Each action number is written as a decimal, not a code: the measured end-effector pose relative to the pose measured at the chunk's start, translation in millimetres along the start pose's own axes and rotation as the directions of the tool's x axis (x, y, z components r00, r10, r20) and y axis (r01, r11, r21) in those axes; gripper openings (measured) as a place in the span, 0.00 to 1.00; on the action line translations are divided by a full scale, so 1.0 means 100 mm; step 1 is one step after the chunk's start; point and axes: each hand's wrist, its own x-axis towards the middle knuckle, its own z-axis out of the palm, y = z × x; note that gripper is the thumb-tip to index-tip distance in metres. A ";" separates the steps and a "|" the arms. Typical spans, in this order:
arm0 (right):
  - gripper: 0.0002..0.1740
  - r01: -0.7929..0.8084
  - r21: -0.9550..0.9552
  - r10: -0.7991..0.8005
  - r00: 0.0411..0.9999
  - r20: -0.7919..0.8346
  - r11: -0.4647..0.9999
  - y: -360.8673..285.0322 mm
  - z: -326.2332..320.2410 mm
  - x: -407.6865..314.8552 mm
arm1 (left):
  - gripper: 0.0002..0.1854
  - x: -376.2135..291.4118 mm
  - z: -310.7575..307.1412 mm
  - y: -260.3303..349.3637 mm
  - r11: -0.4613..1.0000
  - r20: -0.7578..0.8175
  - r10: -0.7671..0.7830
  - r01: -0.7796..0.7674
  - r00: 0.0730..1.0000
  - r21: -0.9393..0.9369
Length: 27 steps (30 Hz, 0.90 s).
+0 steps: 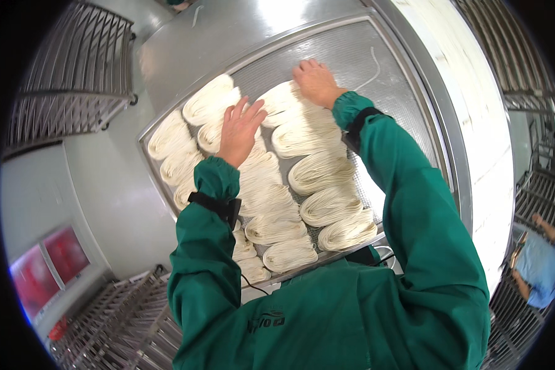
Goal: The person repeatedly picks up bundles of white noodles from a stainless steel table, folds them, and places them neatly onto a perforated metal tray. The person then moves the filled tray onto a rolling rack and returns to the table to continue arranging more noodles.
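Folded bundles of pale noodles lie in three rows on a metal mesh tray (351,44). My left hand (240,132) is over the middle row, palm down with fingers apart. Beneath and around it are noodle bundles (259,171); whether it touches them I cannot tell. My right hand (317,83) is at the far end of the right row, against the right end of the last noodle bundle (277,99). Its fingers are bent and their undersides hidden. A loose noodle strand (375,64) lies on the mesh to the right of that hand.
The tray sits on a steel table (240,27), where another noodle scrap (197,16) lies. Along the right runs a whitish, flour-marked surface (467,115). Metal racks (78,60) stand left, with more racks (504,41) at right. A person in light blue (539,268) is at far right.
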 end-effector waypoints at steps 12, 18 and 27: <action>0.10 -0.086 0.439 0.328 0.794 -0.512 0.894 0.14 -0.02 -0.28 | 0.24 0.21 0.15 0.11 0.981 -0.129 -0.157 0.139 0.979 -0.138; 0.09 -0.145 0.669 0.628 0.531 -0.570 0.729 1.51 -0.34 -2.57 | 0.37 0.34 0.66 0.36 0.943 0.213 -0.282 0.229 0.935 0.242; 0.74 -0.871 -0.193 0.890 0.428 0.159 0.453 2.92 -1.53 -6.25 | 0.31 1.23 0.30 1.13 0.928 -0.078 -0.162 0.125 0.984 -0.351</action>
